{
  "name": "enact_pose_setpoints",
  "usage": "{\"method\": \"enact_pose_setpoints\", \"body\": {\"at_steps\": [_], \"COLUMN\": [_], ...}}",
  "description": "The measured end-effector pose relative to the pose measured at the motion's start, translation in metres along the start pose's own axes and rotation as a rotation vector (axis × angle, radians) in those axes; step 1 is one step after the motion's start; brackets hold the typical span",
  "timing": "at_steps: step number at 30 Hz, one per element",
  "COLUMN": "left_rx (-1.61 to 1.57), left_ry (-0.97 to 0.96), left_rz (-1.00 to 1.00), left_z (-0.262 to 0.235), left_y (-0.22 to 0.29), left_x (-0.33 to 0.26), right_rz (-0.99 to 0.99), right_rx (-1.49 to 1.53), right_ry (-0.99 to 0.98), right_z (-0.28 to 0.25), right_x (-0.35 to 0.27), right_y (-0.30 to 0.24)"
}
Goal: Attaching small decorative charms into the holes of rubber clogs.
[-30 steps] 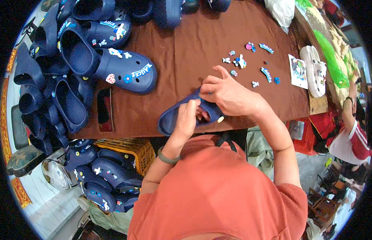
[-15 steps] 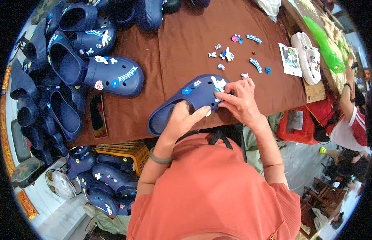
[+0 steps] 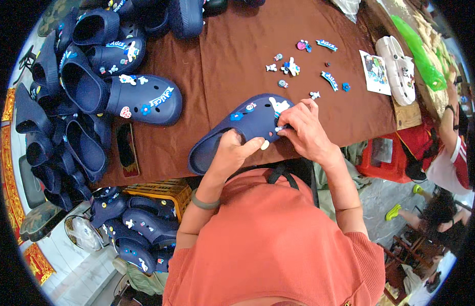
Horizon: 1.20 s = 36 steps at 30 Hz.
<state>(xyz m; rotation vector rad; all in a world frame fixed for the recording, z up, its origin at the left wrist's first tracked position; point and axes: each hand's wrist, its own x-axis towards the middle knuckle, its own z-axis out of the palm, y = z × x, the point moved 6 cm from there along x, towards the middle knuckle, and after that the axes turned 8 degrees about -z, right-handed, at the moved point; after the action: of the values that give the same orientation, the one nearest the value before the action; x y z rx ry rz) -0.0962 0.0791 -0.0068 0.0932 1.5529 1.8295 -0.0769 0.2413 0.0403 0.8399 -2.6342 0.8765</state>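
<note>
A navy clog (image 3: 217, 133) lies tilted at the table's near edge, its toe pointing right and up. My left hand (image 3: 236, 152) grips it, fingers inside the opening and thumb along the near side. White, blue and striped round charms sit on its upper. My right hand (image 3: 308, 130) is closed in a pinch at the toe, pressing a small white charm (image 3: 279, 129) against the holes; the fingers partly cover it. Beyond the toe lie loose charms: a rabbit-like figure (image 3: 291, 66), blue banners (image 3: 329, 80), a blue flower (image 3: 346, 87) and several smaller ones.
Finished-looking navy clogs (image 3: 145, 99) are heaped at the left. A dark phone-like slab (image 3: 127, 150) lies nearby. Below stands a yellow crate (image 3: 168, 191) beside more clogs. A white clog (image 3: 396, 69) and printed card (image 3: 375, 72) lie at the right, near another person's arm (image 3: 451, 109).
My right fingertips have slid a little toward the near side of the toe, and a small white charm now shows under them. My left hand keeps its hold on the clog.
</note>
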Motion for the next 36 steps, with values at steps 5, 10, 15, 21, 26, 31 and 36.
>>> {"method": "enact_pose_setpoints", "body": {"at_steps": [5,10,15,21,26,31,36], "left_rx": [-0.008,0.013,0.134,0.093,0.056,0.066,0.035], "left_ry": [0.017,0.118,0.073,0.045,0.049,0.052,0.073], "left_rz": [-0.004,0.027,0.098,0.085,0.059,0.037,-0.014], "left_z": [0.000,-0.002,-0.004,-0.004,-0.002,-0.003,-0.006], "left_y": [-0.003,0.003,-0.002,-0.004,-0.001,-0.003,-0.009], "left_x": [0.001,0.001,0.002,0.001,-0.001,-0.003,-0.001], "right_rz": [-0.011,-0.053,0.054,0.125,0.142,0.135,0.086], "right_rx": [0.012,0.094,0.141,0.035,0.150,0.022,-0.075], "right_ry": [-0.015,-0.081,0.063,0.294,0.196,0.124,0.044], "right_z": [0.004,0.010,0.012,0.001,0.008,0.004,0.001], "right_x": [0.003,-0.005,-0.028,-0.034,-0.022,-0.007,-0.002], "right_y": [-0.001,-0.003,-0.004,0.001,-0.006,-0.011,-0.016]}}
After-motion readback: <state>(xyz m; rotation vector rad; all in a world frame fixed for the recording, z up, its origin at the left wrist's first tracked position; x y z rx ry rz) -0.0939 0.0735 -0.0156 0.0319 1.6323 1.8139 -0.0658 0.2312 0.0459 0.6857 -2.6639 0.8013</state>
